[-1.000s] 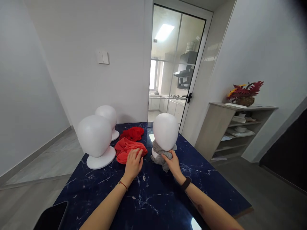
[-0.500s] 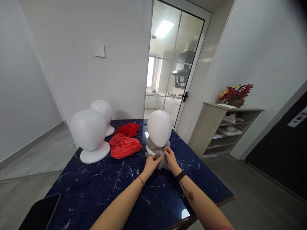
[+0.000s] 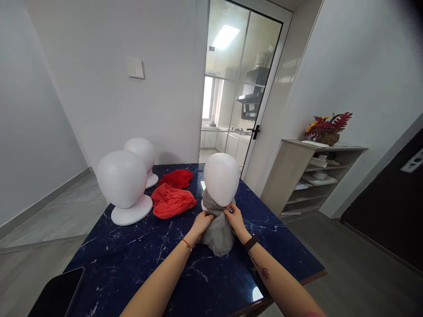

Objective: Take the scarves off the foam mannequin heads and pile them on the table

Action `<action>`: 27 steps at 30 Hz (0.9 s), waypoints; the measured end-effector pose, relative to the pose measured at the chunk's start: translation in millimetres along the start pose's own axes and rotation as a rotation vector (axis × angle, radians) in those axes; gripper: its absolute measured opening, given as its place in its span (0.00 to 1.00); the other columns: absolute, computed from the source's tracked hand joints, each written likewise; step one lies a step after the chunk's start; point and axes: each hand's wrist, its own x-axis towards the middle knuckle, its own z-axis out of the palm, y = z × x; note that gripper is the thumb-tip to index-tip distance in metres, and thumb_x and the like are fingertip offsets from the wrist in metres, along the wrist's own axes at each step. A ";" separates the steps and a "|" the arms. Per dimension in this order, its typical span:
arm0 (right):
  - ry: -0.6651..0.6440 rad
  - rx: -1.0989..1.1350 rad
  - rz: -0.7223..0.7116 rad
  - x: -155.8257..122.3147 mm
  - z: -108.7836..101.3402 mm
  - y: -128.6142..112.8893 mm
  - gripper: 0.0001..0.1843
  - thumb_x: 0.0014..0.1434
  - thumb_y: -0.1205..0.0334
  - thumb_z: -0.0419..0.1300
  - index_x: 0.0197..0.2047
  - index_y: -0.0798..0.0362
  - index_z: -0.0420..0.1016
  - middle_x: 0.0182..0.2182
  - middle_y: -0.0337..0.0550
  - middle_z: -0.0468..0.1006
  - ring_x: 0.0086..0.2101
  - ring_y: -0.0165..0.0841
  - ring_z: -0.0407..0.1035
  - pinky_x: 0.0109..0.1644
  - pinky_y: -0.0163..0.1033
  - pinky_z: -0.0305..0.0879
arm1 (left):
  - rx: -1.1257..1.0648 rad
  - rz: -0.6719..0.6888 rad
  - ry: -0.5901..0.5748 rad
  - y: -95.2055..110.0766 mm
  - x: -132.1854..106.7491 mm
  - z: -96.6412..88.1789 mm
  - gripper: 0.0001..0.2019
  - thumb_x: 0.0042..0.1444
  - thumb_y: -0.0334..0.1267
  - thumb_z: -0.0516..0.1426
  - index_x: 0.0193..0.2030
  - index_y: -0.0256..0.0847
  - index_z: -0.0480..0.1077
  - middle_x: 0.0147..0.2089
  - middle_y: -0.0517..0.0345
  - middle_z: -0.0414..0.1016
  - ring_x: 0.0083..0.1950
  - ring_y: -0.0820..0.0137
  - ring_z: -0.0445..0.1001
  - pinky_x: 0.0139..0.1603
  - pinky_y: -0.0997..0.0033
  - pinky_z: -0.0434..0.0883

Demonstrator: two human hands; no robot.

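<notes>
In the head view, the left hand [image 3: 201, 224] and the right hand [image 3: 236, 221] each pinch a side of the thin, sheer grey fabric scarf [image 3: 218, 240], which is wrapped around the neck of a smooth white egg-shaped mannequin head [image 3: 221, 178], its loose end spread toward the wearer on the glossy dark-blue marbled table [image 3: 148, 259]. A hard or uneven tug could tip or slide the head across that slick-looking top, while loosened fingertips might let the flimsy wrap slacken and its folds come undone.

Blue table [image 3: 128, 255] — white heads [image 3: 222, 178], cloths [image 3: 172, 201]
</notes>
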 end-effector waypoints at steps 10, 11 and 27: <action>0.032 -0.046 0.043 -0.7 1.4 -1.7 0.10 0.40 0.56 0.56 0.21 0.52 0.61 0.21 0.35 0.65 0.26 0.29 0.56 0.32 0.34 0.52 | -0.160 -0.083 0.094 -10.0 10.7 15.7 0.10 0.52 0.30 0.59 0.21 0.33 0.68 0.19 0.56 0.70 0.17 0.79 0.64 0.18 0.81 0.61; 0.025 -0.055 0.045 -0.4 1.7 -1.2 0.10 0.40 0.56 0.56 0.21 0.52 0.60 0.21 0.35 0.64 0.26 0.29 0.56 0.32 0.34 0.52 | -0.193 -0.094 0.103 -10.3 11.9 16.6 0.11 0.53 0.30 0.59 0.21 0.33 0.67 0.18 0.57 0.69 0.16 0.81 0.62 0.15 0.83 0.57; 0.238 0.206 0.335 21.8 -32.9 10.3 0.10 0.36 0.61 0.56 0.20 0.51 0.56 0.17 0.29 0.57 0.21 0.24 0.51 0.23 0.30 0.49 | -0.628 -0.281 0.287 13.1 20.3 -18.3 0.14 0.60 0.41 0.55 0.50 0.36 0.67 0.46 0.53 0.72 0.40 0.71 0.73 0.38 0.66 0.74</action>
